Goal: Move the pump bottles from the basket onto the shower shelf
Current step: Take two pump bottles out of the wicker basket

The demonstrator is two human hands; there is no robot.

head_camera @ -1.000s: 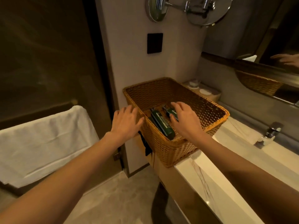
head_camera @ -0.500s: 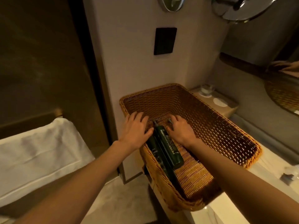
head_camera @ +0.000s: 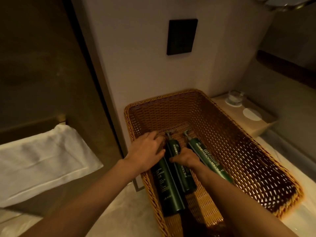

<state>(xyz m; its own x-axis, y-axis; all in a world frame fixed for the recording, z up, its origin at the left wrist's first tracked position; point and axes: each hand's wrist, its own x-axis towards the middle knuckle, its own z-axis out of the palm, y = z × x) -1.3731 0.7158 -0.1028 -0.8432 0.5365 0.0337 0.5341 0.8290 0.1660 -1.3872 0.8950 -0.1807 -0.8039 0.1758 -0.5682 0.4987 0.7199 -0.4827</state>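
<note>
Three dark green pump bottles lie side by side on the floor of the wicker basket (head_camera: pixel 239 134), pumps pointing away from me. My left hand (head_camera: pixel 147 151) lies palm down over the upper part of the left bottle (head_camera: pixel 168 189), fingers loosely spread. My right hand (head_camera: pixel 186 159) is curled over the middle bottle (head_camera: pixel 174 146), thumb across its body. The right bottle (head_camera: pixel 207 157) lies free just beside that hand. No shower shelf is in view.
The basket stands on a pale marble counter (head_camera: pixel 123 214) against a beige wall with a black wall plate (head_camera: pixel 182 36). A white towel (head_camera: pixel 42 159) hangs at the left below a dark glass panel. A small tray (head_camera: pixel 246 120) with a glass (head_camera: pixel 236 98) sits behind the basket.
The view has moved closer and over the basket. Both hands have gone deeper in: the left from the rim onto the left bottle, the right onto the middle bottle.
</note>
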